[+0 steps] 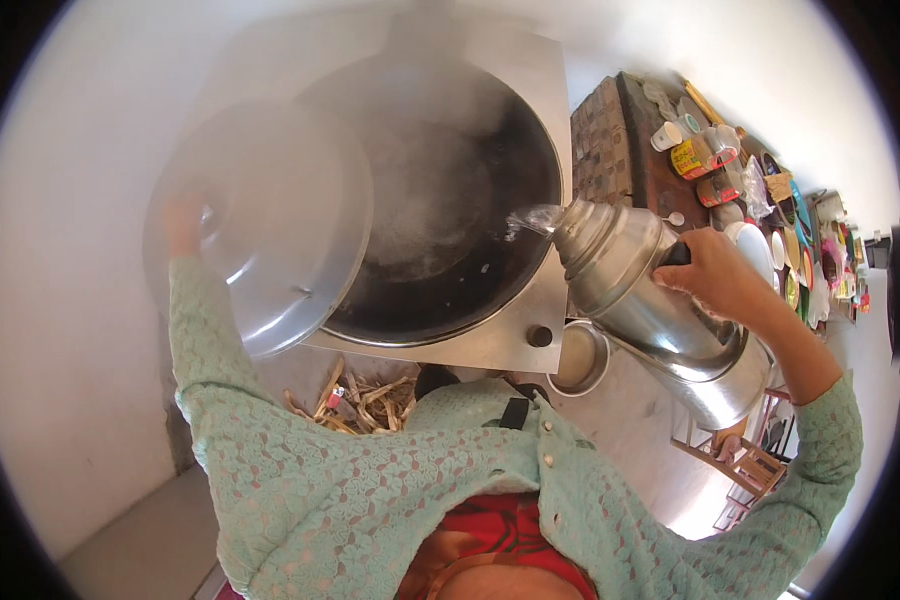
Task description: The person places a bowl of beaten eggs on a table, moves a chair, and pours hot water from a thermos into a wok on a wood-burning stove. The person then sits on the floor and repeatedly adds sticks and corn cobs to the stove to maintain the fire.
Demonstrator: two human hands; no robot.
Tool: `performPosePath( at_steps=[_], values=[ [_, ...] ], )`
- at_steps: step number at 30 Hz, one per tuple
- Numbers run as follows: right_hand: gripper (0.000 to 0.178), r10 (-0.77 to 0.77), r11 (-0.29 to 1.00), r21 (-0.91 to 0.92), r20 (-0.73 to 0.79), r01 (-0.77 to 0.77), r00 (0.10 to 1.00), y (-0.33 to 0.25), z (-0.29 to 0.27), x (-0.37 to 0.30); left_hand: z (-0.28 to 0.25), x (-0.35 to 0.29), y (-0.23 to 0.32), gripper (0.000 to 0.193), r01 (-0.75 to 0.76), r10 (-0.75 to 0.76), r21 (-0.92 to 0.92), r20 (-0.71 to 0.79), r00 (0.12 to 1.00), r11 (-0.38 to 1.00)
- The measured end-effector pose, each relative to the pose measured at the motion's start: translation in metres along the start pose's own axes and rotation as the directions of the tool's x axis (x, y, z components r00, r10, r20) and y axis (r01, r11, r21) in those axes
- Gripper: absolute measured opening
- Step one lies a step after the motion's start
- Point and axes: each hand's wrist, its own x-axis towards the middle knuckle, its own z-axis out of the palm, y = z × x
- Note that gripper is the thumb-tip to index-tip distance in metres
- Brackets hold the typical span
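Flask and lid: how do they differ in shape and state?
The flask is tall and cylindrical; the lid is broad and round. The flask, in the right hand, pours liquid into the wok; the lid, in the left hand, hides the wok's left edge. Both look silvery.

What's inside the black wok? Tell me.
Inside the wok: apparently liquid under steam, and a clear stream pouring in from the flask. The lid hides the left side; steam blurs the bottom.

Shiny metal flask (645,310), metal lid (285,225) (glossy)
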Motion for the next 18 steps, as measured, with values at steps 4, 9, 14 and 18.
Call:
performPosePath(
  at_steps=[4,9,14,18],
  values=[
    [0.030,-0.036,0.999,-0.009,0.004,0.036,0.999,-0.004,-0.007,0.009,-0.006,-0.001,0.017,0.039,0.220,-0.222,-0.048,-0.040,0.974,0.974],
    [0.025,-0.015,1.000,0.026,0.012,0.015,1.000,-0.005,-0.013,0.019,-0.008,-0.025,0.018,0.059,0.184,-0.155,0.072,-0.303,0.940,0.980],
    [0.029,-0.020,1.000,-0.009,0.003,0.020,1.000,-0.013,-0.018,0.022,-0.006,-0.080,0.067,0.062,0.158,-0.077,0.152,-0.436,0.897,0.976],
    [0.034,-0.032,0.998,-0.052,-0.026,0.030,0.999,-0.020,-0.022,0.021,-0.013,-0.128,0.092,0.051,0.039,-0.020,0.030,-0.493,0.870,0.999]
  ],
)
